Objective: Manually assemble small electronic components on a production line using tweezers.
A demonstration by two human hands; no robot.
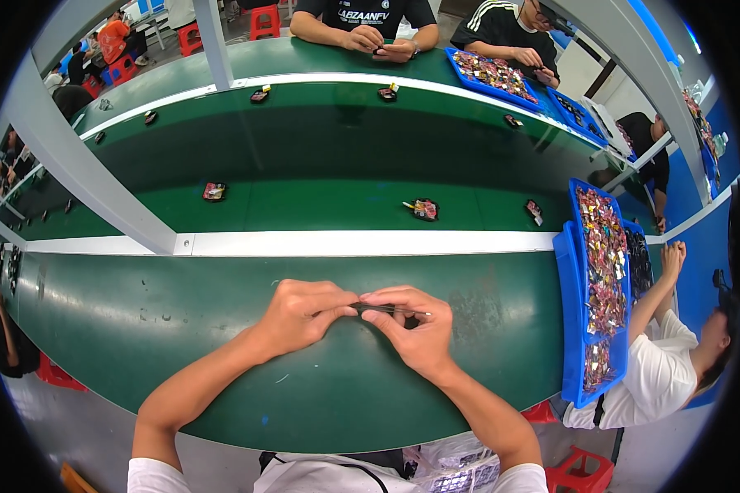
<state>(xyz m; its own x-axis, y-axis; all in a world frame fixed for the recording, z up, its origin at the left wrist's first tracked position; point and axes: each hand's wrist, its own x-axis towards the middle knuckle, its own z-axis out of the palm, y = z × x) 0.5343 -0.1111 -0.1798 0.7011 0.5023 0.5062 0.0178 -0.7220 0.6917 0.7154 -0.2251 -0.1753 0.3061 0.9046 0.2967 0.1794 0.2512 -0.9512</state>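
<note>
My left hand (302, 314) and my right hand (413, 325) meet over the middle of the green worktable (222, 329). Both are closed, thumbs against fingertips, on a small thin dark piece (373, 307). Its far right end shows a pale sliver near my right fingers. Fingers cover most of it, so its exact kind is unclear. Beyond the white rail, on the green conveyor belt, lie small dark items with red printed faces: one at the left (214, 192), another with a yellow tab (424, 209), and a smaller one (534, 212).
Blue trays (569, 296) heaped with small red-and-gold pieces (602, 263) stand at my right. A white rail (370, 242) and slanted white posts (90, 148) frame the belt. Co-workers sit across and at my right; one hand (674, 259) is raised beyond the trays.
</note>
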